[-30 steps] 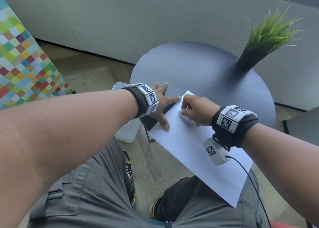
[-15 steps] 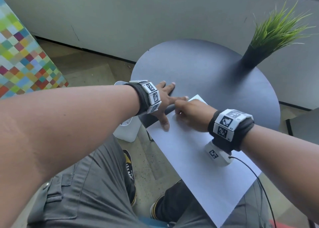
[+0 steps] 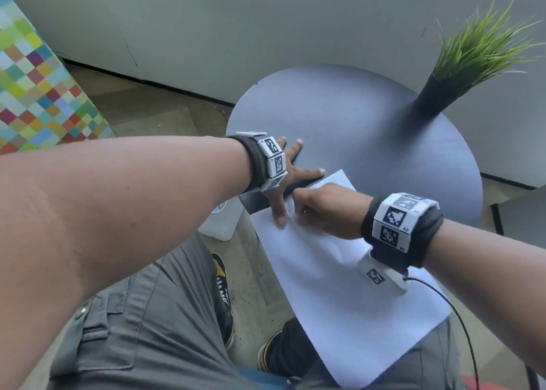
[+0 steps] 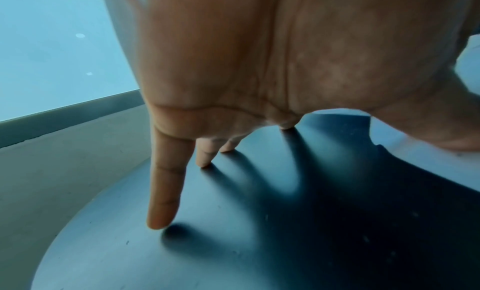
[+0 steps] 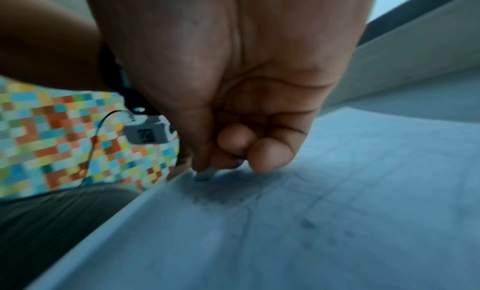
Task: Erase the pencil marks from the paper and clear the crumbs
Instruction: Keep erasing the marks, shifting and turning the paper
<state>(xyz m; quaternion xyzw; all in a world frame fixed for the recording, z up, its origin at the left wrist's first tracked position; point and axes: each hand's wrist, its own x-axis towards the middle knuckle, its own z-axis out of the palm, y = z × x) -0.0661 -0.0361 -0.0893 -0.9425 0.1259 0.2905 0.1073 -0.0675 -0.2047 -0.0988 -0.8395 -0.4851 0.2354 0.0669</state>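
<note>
A white sheet of paper [image 3: 348, 295] lies over the near edge of a round dark table [image 3: 348, 123] and hangs past it above my lap. My left hand [image 3: 291, 172] is spread flat, fingers on the table and thumb pressing the paper's left edge. My right hand [image 3: 322, 209] is curled and pinches a small pale eraser [image 5: 205, 176] against the paper close to the left thumb. Faint pencil lines and dark crumbs [image 5: 309, 224] show on the paper [image 5: 337, 222] in the right wrist view. The left wrist view has my fingers [image 4: 166, 191] straight on the tabletop.
A dark vase with green grass [image 3: 449, 73] stands at the table's far right. A white bin [image 3: 221, 221] sits on the floor below the table's left edge. A colourful checkered panel [image 3: 38, 88] is at the left. My knees are under the paper.
My right hand has slid the eraser left and toward me along the paper, ending beside the left thumb. The left hand has kept its place, spread flat.
</note>
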